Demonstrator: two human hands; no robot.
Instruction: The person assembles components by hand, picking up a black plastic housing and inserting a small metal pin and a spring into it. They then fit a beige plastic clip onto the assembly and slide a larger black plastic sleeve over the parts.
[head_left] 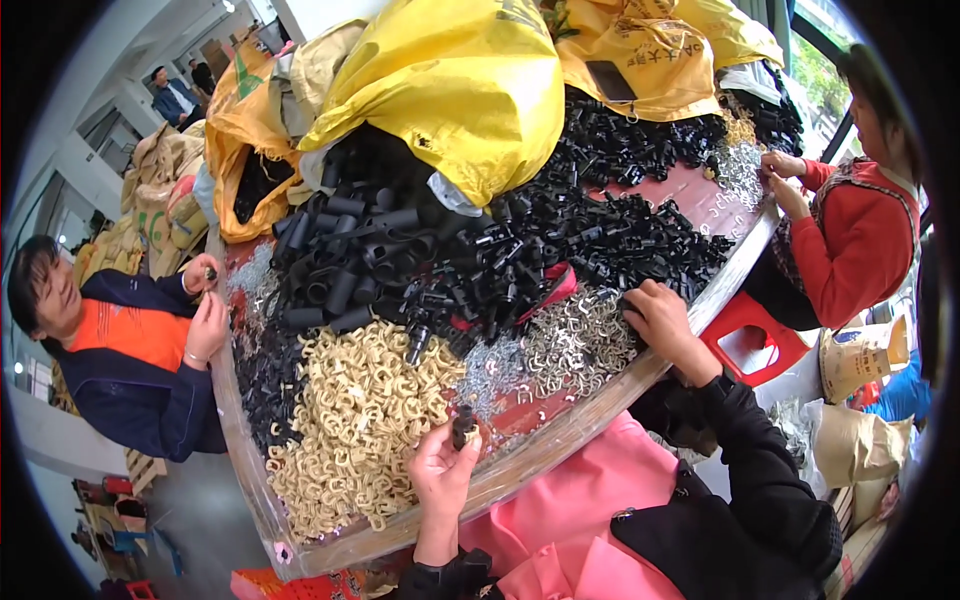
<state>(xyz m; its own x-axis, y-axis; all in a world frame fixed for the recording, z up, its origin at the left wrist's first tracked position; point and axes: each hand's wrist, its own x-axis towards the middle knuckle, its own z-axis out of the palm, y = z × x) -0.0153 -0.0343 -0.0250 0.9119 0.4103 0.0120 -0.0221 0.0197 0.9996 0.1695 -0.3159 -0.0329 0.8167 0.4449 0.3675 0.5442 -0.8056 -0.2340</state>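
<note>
"Black, small, and held where?"

"Pinched in the left hand (445, 477), thumb and fingers narrowed round the small black fitting (463, 424), just inside the near wooden rim (560, 432) of the table, beside the heap of beige clips (360, 410)."

"And the right hand (662, 318)?"

"Resting farther right, fingers bent down at the border between the curved silver pieces (575, 345) and the heap of black fittings (640, 245). Gripping something or merely touching? Cannot tell from this angle."

"Between the two hands?"

"Small grey bits (490, 372), scattered over the red tabletop (690, 183). Farther back, wide black tubes (345, 250) and a big yellow bag (470, 90). Behind, on an orange bag (665, 70), a dark phone (610, 80)."

"Other people?"

"To the left, a person in an orange shirt (140, 335), both hands raised. To the right, a person in red sleeves (855, 250), hands close together above the table's edge. Near that person, a red plastic stool (790, 350)."
</note>
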